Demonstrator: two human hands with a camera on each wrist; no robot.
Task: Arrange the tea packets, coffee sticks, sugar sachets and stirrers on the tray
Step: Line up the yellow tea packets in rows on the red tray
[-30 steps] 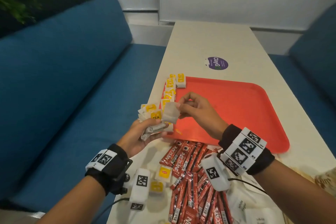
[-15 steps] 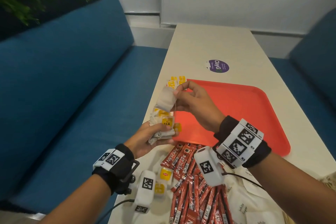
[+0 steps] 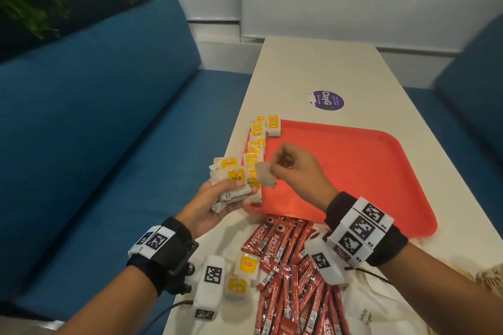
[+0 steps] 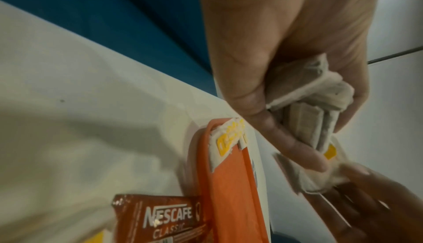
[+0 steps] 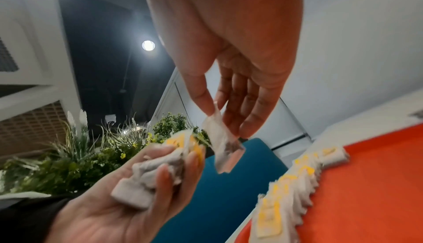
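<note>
My left hand (image 3: 217, 198) grips a bunch of tea packets (image 3: 231, 177) with yellow tags, held over the table's left edge beside the red tray (image 3: 367, 171). My right hand (image 3: 285, 166) pinches a single tea bag (image 3: 264, 177) by thumb and fingers, just right of the bunch and over the tray's left side. In the right wrist view this tea bag (image 5: 225, 147) hangs below my fingertips (image 5: 210, 109), next to the bunch (image 5: 160, 160). A row of tea packets (image 3: 258, 139) lies along the tray's left rim. Red coffee sticks (image 3: 285, 266) lie piled in front of the tray.
Two loose tea packets (image 3: 245, 272) lie on the table near my left wrist. White sugar sachets (image 3: 367, 313) sit at the near right. A purple sticker (image 3: 328, 100) is on the table beyond the tray. Blue sofas (image 3: 95, 144) flank the white table (image 3: 313, 68).
My right hand raised the single tea bag above the bunch half a second ago, then brought it back down beside the bunch. The left hand kept its grip on the bunch.
</note>
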